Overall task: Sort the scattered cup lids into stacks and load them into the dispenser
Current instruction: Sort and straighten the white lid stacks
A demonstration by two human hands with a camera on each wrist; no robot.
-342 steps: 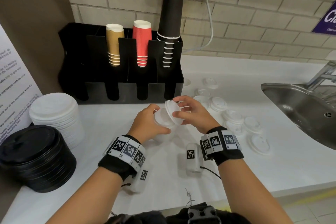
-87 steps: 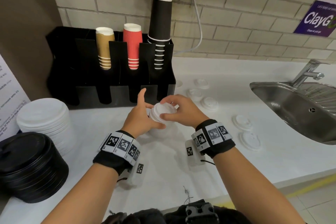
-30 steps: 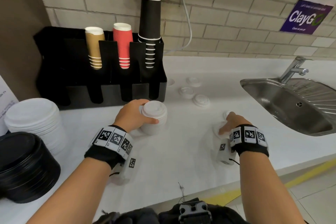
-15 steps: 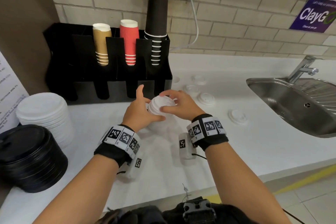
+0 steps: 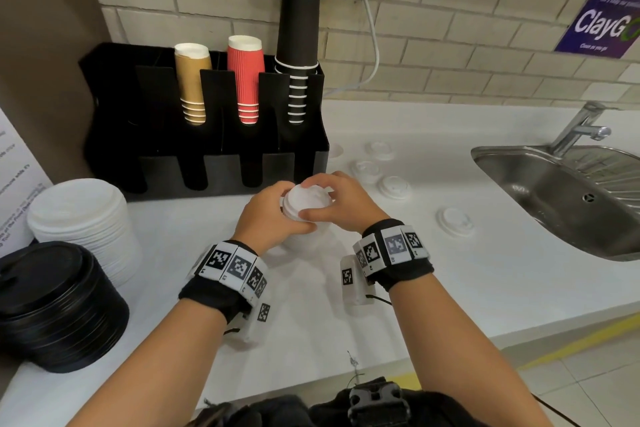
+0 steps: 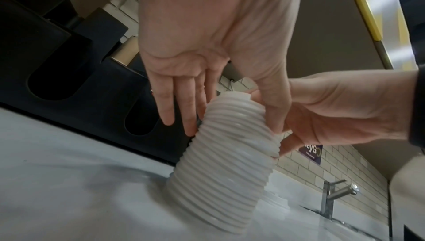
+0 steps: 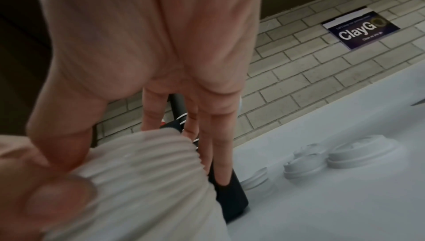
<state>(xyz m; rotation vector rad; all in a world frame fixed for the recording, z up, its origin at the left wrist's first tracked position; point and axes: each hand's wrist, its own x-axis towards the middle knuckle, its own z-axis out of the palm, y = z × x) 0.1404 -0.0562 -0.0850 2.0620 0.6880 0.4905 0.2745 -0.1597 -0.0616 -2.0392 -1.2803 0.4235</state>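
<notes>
you had both hands wrapped around the small lid stack (image 5: pixel 304 208), left hand (image 5: pixel 268 215) and right hand (image 5: pixel 341 203) clamped on its top, standing on the tabletop (image 5: pixel 433 288) just in front of the dispenser (image 5: pixel 114 135); loose lids (image 5: pixel 454 221) sat right of it.

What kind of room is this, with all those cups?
Probably a shared office pantry or cafe counter. A black dispenser holds stacked paper cups, takeaway lids lie on the white counter, and a steel sink with a tap sits by a tiled wall.

Lid stack (image 5: pixel 304 215) stands before dispenser (image 5: pixel 204 135); loose lids (image 5: pixel 394 187) right, sink (image 5: pixel 568 198) beyond.
</notes>
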